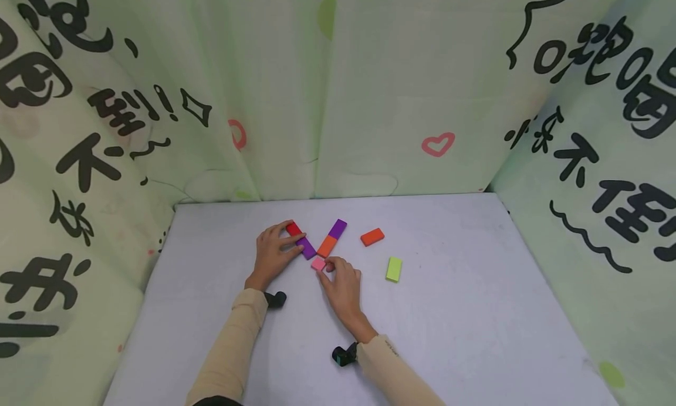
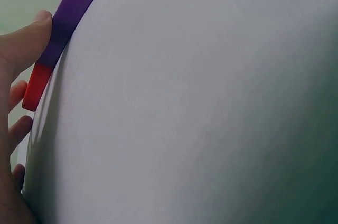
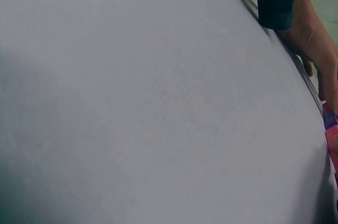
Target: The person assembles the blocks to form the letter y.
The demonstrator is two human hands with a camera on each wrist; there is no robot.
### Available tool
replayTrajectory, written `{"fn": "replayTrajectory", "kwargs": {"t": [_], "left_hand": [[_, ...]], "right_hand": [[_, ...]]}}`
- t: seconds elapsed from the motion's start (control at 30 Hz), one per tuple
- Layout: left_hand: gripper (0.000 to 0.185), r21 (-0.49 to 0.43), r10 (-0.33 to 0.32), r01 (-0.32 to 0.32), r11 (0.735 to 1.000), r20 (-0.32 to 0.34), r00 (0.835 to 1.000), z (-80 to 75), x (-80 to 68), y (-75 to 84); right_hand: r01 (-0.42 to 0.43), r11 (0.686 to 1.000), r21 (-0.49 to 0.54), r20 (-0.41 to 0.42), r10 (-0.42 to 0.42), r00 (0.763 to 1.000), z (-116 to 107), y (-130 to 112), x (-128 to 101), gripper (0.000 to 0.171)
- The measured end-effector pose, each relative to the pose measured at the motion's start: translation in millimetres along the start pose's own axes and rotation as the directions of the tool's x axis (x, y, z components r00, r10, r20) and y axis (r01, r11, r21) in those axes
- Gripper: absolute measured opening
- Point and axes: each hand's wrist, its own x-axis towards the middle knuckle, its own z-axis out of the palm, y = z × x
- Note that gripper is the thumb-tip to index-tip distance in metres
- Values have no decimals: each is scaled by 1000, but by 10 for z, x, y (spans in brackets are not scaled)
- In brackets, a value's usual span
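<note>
A red block point(image 1: 294, 229) and a purple block point(image 1: 306, 249) lie end to end in a slanting row. My left hand point(image 1: 270, 254) holds this row, thumb against the purple block point(image 2: 66, 20) and other fingers by the red block point(image 2: 37, 87). At the near end of the row is a small pink block point(image 1: 318, 263), which my right hand point(image 1: 344, 288) pinches between thumb and finger. An orange block point(image 1: 327, 246) and another purple block point(image 1: 338, 229) form a second slanting row, meeting the first in a V near the pink block.
To the right lie a loose orange block point(image 1: 372, 237) and a yellow-green block point(image 1: 393, 269). Everything rests on a white table point(image 1: 475, 324), with printed pale-green curtains point(image 1: 380, 101) at its back and sides. Dark wrist cameras point(image 1: 344, 355) sit at both cuffs.
</note>
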Motion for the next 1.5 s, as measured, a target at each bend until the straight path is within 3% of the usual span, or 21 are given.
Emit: {"fn": "replayTrajectory", "kwargs": {"t": [0.53,1.5], "left_hand": [[35,-3,22,-22,1000,-34,999,6,-10,0],[36,24,-15,15,1000,1,1000,18,2,-24]], "right_hand": [[-23,1000,7,1,23,1000,36,2,25,34],[-19,1000,-6,-6,19,1000,27,-23,49,38]]}}
